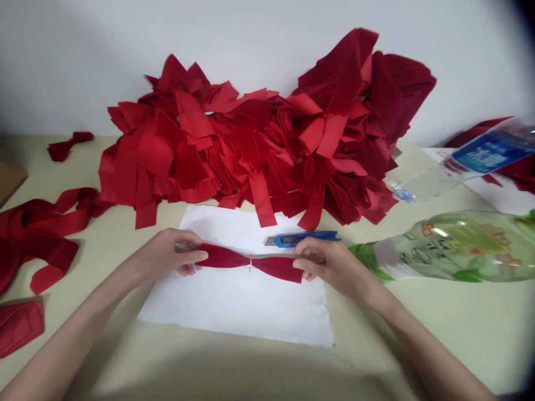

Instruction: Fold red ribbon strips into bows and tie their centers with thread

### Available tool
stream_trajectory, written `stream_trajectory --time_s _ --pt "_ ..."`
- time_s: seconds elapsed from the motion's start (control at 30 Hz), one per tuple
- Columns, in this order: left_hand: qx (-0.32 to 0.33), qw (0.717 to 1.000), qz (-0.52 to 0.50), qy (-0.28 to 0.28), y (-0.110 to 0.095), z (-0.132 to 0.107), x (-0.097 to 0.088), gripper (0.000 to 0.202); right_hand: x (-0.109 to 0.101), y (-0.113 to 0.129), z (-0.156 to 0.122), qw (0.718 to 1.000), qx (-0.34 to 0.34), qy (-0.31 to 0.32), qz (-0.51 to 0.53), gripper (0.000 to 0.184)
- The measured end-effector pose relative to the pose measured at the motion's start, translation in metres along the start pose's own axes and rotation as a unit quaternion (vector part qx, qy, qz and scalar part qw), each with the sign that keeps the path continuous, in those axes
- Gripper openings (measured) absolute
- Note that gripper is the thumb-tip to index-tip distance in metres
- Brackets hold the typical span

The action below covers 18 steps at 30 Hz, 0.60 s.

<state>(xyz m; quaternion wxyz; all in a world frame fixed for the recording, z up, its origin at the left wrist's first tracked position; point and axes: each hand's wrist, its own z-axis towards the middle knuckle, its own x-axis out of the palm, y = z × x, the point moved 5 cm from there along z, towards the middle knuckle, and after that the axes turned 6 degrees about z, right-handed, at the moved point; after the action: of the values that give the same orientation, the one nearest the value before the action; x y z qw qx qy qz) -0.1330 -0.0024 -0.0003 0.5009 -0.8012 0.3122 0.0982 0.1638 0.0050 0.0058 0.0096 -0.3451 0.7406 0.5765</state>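
Observation:
A red fabric bow (251, 263), pinched thin at its middle, lies stretched across a white sheet of paper (238, 306). My left hand (169, 253) is closed on the bow's left end, thumb on top. My right hand (328, 264) is closed on its right end. A blue utility knife (303, 238) rests on the paper just behind my right hand.
A big heap of red fabric bows (259, 145) fills the back of the table against the white wall. Loose red ribbon (42, 228) lies at the left. A green plastic bottle (451, 250) and a clear blue-labelled bottle (463, 161) lie at the right.

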Motion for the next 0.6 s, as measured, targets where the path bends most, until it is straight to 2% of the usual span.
stream_trajectory --time_s 0.2,0.4,0.5,0.6 --pt "0.020 0.995 0.076 -0.059 0.002 0.000 -0.016 0.027 -0.008 0.005 -0.005 0.999 -0.018 -0.019 -0.039 0.028" --pt "0.046 0.977 0.119 -0.171 -0.003 -0.008 -0.037 0.028 -0.014 0.024 -0.009 0.992 -0.088 -0.080 -0.036 0.029" --pt "0.054 0.966 0.149 -0.205 -0.005 -0.014 -0.052 0.027 0.002 0.038 -0.005 0.982 -0.136 -0.075 -0.106 0.027" --pt "0.000 0.964 0.147 -0.224 0.004 -0.020 -0.074 0.031 0.034 0.053 0.006 0.952 -0.206 -0.058 -0.220 0.018"
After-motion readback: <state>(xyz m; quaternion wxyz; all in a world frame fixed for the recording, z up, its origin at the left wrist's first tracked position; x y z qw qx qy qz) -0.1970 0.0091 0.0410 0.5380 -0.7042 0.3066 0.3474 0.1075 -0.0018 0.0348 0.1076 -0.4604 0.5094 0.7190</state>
